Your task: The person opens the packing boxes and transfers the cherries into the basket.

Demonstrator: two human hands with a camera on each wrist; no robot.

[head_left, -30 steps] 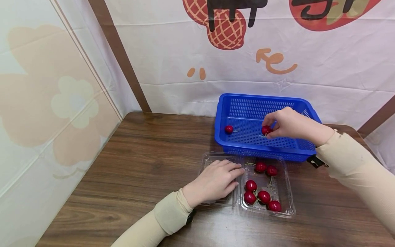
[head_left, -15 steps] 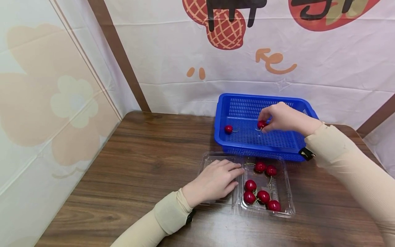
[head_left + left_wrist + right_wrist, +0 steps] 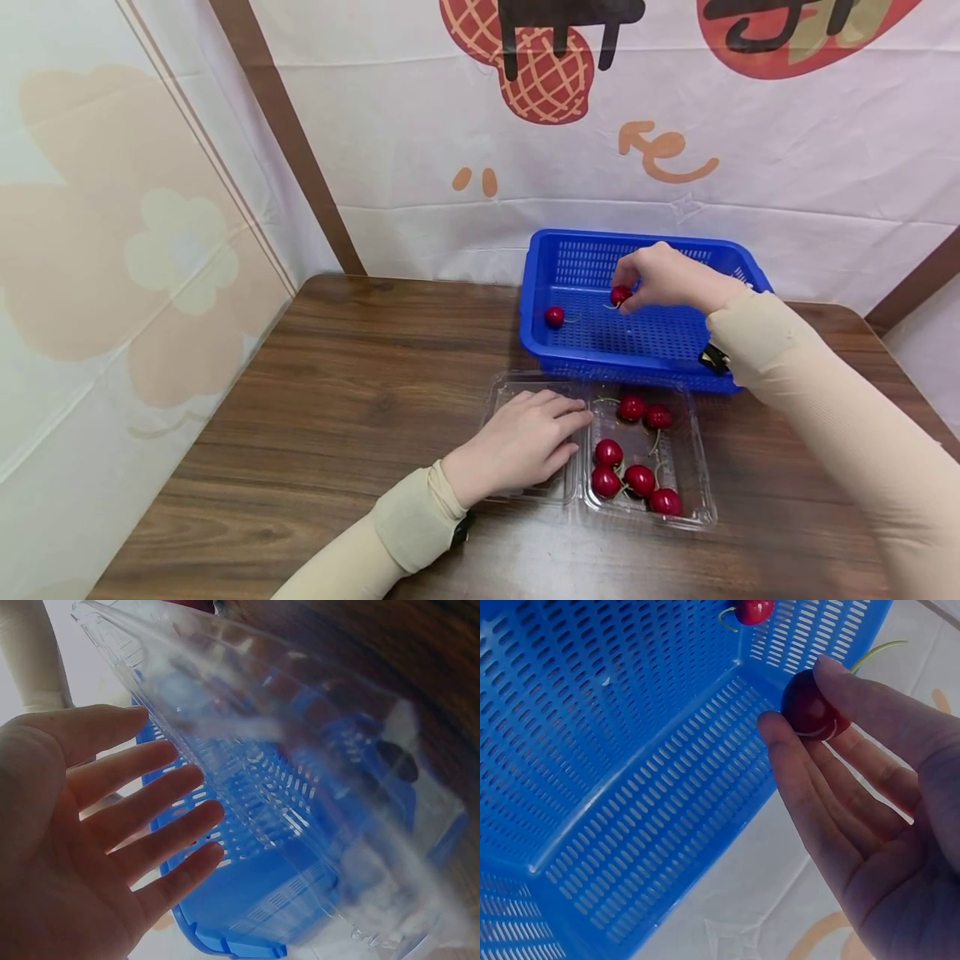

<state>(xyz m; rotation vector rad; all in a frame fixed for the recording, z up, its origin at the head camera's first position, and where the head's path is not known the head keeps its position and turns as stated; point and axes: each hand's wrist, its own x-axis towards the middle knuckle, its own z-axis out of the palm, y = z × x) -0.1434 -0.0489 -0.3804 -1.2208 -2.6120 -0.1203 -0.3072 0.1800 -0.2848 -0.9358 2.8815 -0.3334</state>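
Over the blue basket, my right hand pinches a dark red cherry between thumb and fingers; its green stem sticks out past the thumb in the right wrist view. Another cherry with a stem lies on the basket floor at the left. My left hand rests with spread fingers on the lid half of a clear plastic clamshell box. In the left wrist view that hand's fingers are straight beside the clear plastic. Several cherries with stems lie in the box's right half.
Everything stands on a brown wooden table. The basket sits at its back edge, directly behind the clamshell box. A printed white cloth hangs behind the table, and another covers the left side.
My right hand has moved left and a little toward the back over the basket, carrying the pinched cherry. The left hand and the clamshell box have stayed in place.
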